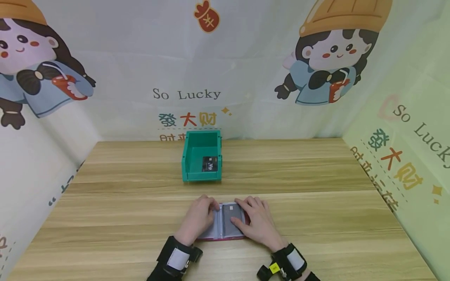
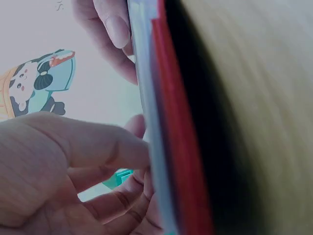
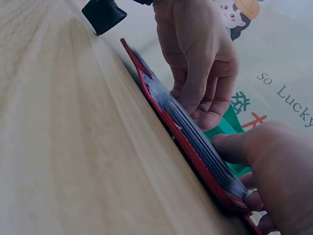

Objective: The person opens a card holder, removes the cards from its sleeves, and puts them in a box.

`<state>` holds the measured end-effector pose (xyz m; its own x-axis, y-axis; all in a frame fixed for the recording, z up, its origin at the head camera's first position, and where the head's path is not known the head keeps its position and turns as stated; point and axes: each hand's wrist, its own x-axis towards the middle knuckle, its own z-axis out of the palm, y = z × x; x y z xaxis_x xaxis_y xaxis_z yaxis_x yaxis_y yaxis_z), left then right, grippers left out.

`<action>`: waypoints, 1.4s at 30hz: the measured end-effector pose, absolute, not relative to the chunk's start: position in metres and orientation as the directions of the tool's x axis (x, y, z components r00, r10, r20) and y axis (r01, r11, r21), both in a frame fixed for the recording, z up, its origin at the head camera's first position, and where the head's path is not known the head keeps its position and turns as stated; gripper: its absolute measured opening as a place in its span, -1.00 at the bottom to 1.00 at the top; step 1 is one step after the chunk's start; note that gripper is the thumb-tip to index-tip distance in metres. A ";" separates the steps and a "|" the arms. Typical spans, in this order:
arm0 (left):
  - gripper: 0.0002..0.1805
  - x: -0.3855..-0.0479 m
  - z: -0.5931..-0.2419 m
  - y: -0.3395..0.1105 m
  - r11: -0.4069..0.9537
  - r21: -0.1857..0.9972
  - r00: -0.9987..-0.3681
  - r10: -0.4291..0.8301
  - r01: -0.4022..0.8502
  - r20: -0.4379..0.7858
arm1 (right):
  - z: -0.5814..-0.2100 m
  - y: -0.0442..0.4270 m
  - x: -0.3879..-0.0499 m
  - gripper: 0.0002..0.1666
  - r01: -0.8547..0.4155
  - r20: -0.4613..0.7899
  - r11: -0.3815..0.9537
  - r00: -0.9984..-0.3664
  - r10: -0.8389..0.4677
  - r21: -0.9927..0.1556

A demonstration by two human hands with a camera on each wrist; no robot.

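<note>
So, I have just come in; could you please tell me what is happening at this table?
A person has a red-covered card holder open on the wooden table. The right hand grips its right side, thumb over a grey card in the right-hand sleeve. The left hand is at the left page, fingertips near the fold; whether it pinches anything is unclear. Beyond the holder stands a green plastic bin with a black "Vip" card inside.
</note>
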<state>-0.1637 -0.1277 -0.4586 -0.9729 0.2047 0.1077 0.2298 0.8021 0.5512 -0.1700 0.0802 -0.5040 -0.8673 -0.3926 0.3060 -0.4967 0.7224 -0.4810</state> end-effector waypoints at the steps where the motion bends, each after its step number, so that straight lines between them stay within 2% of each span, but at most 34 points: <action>1: -0.86 -0.164 -0.459 -0.127 0.798 0.560 -0.974 0.201 0.224 0.103 | -0.504 0.080 -0.170 -0.39 -0.504 0.312 0.717 -0.863 -0.398 -0.481; 9: -0.98 -0.166 -0.457 -0.125 0.763 0.634 -0.988 0.154 0.128 0.014 | -0.504 0.083 -0.171 -0.49 -0.523 0.301 0.690 -0.852 -0.428 -0.501; 13: -0.92 -0.166 -0.457 -0.124 0.755 0.649 -0.989 0.145 0.091 -0.030 | -0.504 0.083 -0.171 -0.48 -0.517 0.279 0.688 -0.856 -0.436 -0.509; 23: -0.90 -0.165 -0.457 -0.123 0.764 0.635 -0.989 0.149 0.115 0.001 | -0.501 0.083 -0.171 -0.43 -0.514 0.258 0.685 -0.856 -0.447 -0.517; 42: -0.69 -0.167 -0.456 -0.124 0.713 0.699 -0.984 0.158 0.052 -0.088 | -0.502 0.083 -0.171 -0.39 -0.534 0.271 0.695 -0.845 -0.461 -0.481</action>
